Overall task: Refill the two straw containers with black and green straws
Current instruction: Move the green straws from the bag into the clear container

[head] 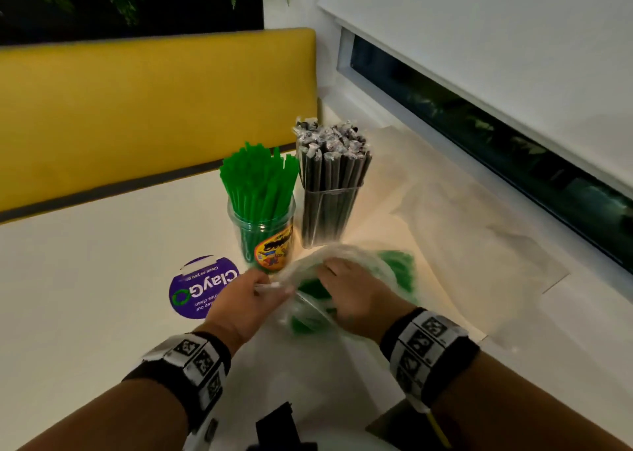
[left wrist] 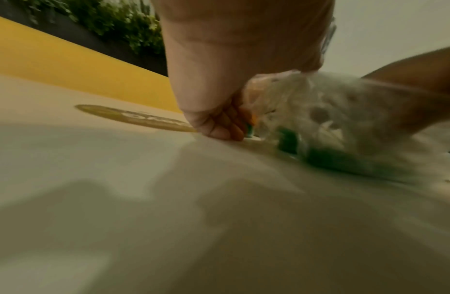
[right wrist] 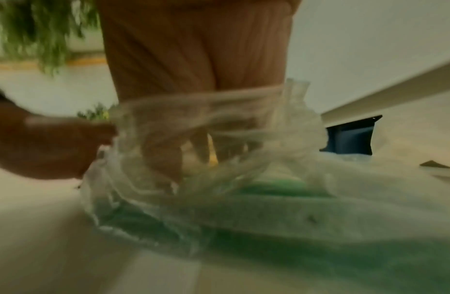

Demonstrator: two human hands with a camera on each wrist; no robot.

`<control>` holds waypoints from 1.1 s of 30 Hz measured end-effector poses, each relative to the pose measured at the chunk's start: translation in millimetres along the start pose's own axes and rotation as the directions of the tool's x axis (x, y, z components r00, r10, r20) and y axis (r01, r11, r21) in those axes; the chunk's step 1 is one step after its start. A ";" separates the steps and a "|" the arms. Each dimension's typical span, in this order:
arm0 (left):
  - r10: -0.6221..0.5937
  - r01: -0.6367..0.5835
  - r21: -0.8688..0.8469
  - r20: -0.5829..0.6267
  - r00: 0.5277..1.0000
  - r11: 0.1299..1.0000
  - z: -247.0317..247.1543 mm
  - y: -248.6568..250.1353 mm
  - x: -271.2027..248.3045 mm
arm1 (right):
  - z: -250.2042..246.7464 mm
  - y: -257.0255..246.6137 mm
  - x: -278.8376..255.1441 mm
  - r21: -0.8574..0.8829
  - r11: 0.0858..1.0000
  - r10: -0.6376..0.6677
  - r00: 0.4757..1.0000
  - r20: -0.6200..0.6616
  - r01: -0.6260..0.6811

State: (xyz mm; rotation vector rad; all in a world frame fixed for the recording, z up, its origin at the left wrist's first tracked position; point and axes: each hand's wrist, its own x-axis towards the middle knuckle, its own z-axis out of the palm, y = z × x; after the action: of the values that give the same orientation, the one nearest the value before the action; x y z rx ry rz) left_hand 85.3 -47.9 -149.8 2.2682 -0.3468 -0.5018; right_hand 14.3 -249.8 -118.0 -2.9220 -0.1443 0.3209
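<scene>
Head view: the left hand (head: 239, 300) pinches the edge of a clear plastic bag (head: 346, 262) lying on the white table (head: 85, 279); the right hand (head: 349, 293) is curled on the bag's crumpled top. Loose green straws (head: 399, 269) show through the plastic. Just behind the bag stand two clear containers, side by side: the left container (head: 263, 241), with a colourful label, holds upright green straws (head: 257, 183); the right container (head: 325, 218) holds upright wrapped black straws (head: 334, 156). A round purple sticker (head: 202, 288) lies on the table left of the left hand. A yellow bench back (head: 154, 108) runs behind the table, and flat clear plastic sheets (head: 479, 231) lie to the right. Left wrist view: the left hand (left wrist: 218, 111) is closed with its fingers curled, low against the table (left wrist: 118, 199), and the bag (left wrist: 319, 115) with green straws inside (left wrist: 344, 161) emerges from its grip. Right wrist view: the picture is blurred; the right hand (right wrist: 193, 79) reaches down with its fingers (right wrist: 163, 159) inside the bag's folds (right wrist: 218, 129), but whether they pinch the plastic cannot be told here. The left hand (right wrist: 55, 147) grips the bag's left edge. Green straws (right wrist: 269, 228) lie inside the bag on the table.
</scene>
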 end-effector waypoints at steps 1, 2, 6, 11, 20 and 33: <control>-0.029 0.030 -0.016 0.047 0.998 0.999 3.8 6.7 2.2 | 6.5 0.9 3.0 -0.009 1.000 0.005 1.000 -0.001 -0.005; -0.060 0.064 -0.037 0.087 0.994 0.997 7.0 12.8 5.5 | 9.4 0.4 5.3 -0.020 1.000 0.007 1.000 0.017 -0.007; -0.088 0.087 0.012 0.211 0.974 0.996 18.0 36.3 21.5 | 5.5 -2.4 15.5 -0.040 0.998 0.053 0.988 0.145 -0.048; -0.209 0.246 -0.284 0.156 0.965 0.927 34.4 40.6 26.4 | 7.5 4.4 13.4 -0.001 0.999 0.033 0.997 0.074 -0.033; -0.203 0.308 -0.456 0.264 0.943 0.835 39.9 37.6 22.0 | 6.7 21.7 -11.7 0.217 0.963 0.158 0.987 0.032 -0.161; -0.219 0.282 -0.523 0.180 0.959 0.804 42.3 53.7 20.5 | 19.6 23.6 -20.4 0.081 0.991 -0.054 0.889 -0.454 0.102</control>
State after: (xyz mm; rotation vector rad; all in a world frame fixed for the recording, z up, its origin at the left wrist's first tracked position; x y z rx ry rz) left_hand 79.2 -118.5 -141.4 1.7315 0.0534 -0.7602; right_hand -8.2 -271.7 -137.4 -2.7871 -0.1665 -0.3571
